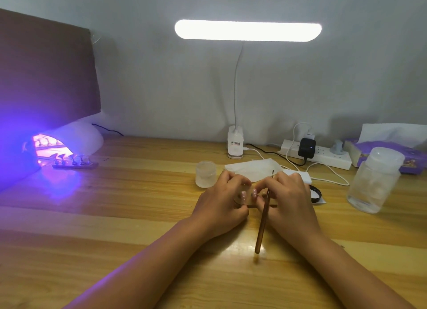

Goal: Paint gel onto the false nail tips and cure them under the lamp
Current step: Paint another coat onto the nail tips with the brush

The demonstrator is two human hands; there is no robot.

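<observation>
Two pink false nail tips (248, 195) stand on a small wooden holder strip (254, 205) at the middle of the table. My left hand (221, 202) grips the strip's left end, fingers curled over it. My right hand (288, 200) holds a thin brown brush (263, 218), its handle pointing toward me, while its fingertips touch the tips. At the far left the white curing lamp (78, 138) glows violet, with another strip of nail tips (75, 164) at its mouth.
A small frosted jar (205, 173) stands just left of my hands. White wipes (251, 168), a black lid (315, 194), a large clear jar (374, 181), a power strip (316, 156), a tissue pack (390, 151) and the desk lamp base (235, 144) stand behind and to the right.
</observation>
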